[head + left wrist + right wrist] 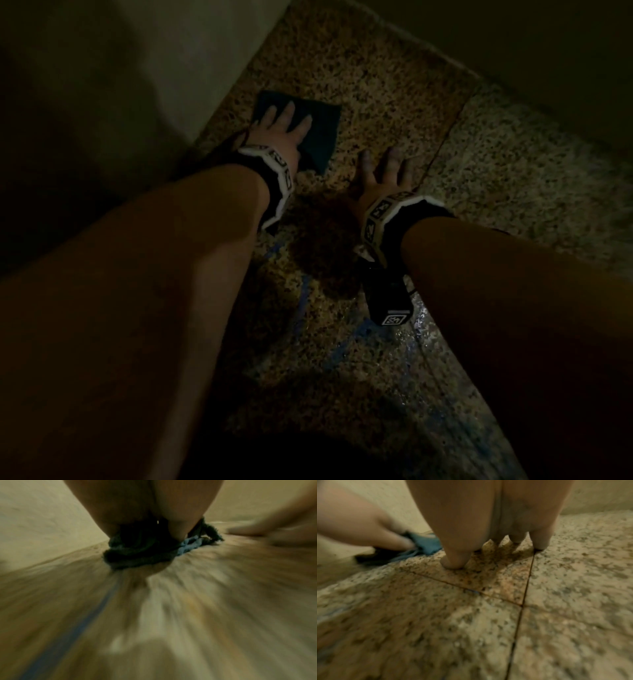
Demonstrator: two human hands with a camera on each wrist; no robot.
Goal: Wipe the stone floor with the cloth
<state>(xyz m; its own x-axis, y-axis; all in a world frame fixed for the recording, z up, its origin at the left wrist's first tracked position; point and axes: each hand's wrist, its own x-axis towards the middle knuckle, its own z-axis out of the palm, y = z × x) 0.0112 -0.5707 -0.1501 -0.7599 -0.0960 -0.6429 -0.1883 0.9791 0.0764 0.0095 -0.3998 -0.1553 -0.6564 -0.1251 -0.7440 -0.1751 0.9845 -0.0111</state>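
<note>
Fingers point(289, 114) of the left hand point(277, 132), extended and slightly spread, press flat on a dark teal cloth point(318, 133). The cloth lies on the speckled granite floor point(376, 85), near the pale wall point(205, 51) at the floor's left edge. The right hand point(382, 174), fingers splayed, rests fingertips-down on bare stone just beside the cloth, near a tile joint point(526, 577).

My forearms are bare, no sleeves. Each wrist wears a black band faced with white angular panels printed with black square markers: one on my left wrist point(274, 178), one on my right wrist point(390, 219). Under the right one hangs a black block point(387, 298), probably a camera housing, with a marker on its end.
</note>
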